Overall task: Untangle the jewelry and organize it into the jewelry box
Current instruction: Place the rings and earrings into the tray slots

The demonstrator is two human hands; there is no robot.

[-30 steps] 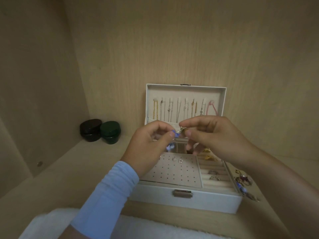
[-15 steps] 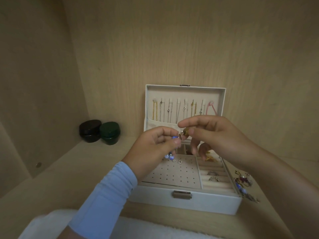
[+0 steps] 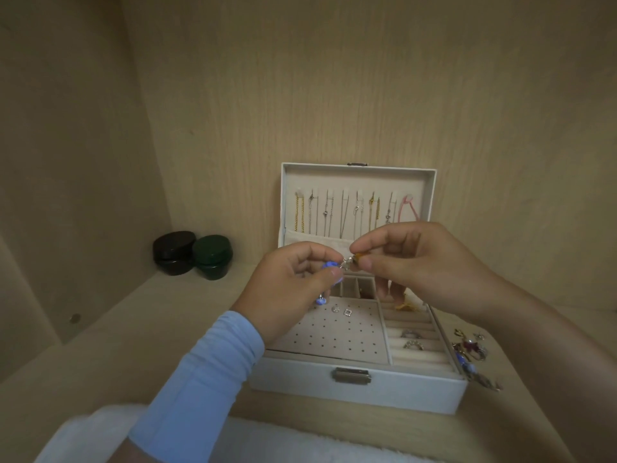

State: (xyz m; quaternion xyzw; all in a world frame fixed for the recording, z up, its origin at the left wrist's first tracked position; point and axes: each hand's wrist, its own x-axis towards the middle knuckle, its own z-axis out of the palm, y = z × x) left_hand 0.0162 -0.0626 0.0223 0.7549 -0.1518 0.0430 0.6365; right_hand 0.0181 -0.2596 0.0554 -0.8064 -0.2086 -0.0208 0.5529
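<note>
Over an open jewelry box on a wooden shelf, a person works two snagged pieces apart. The left hand pinches a blue-beaded piece between thumb and curled fingers. The right hand pinches an amber-coloured piece the same way. A small silver link joins the two pieces in the gap between the fingertips.

The risk looks plain. A hard pull could bend or snap that link. A slip of either pinch would likely drop the pieces into the box's small compartments, or onto the earring panel, where two studs sit. More blue beads dangle beneath the left hand and could catch on the rest.

Both hands are raised level, in front of the upright lid and its row of hung necklaces. The wrists angle in toward each other. The left forearm wears a pale blue sleeve and the right is bare, with that hand's lower fingers trailing down toward the box. Two rings rest in the padded rolls at right. A further tangle lies on the shelf just beside the box's right wall, not yet sorted.
</note>
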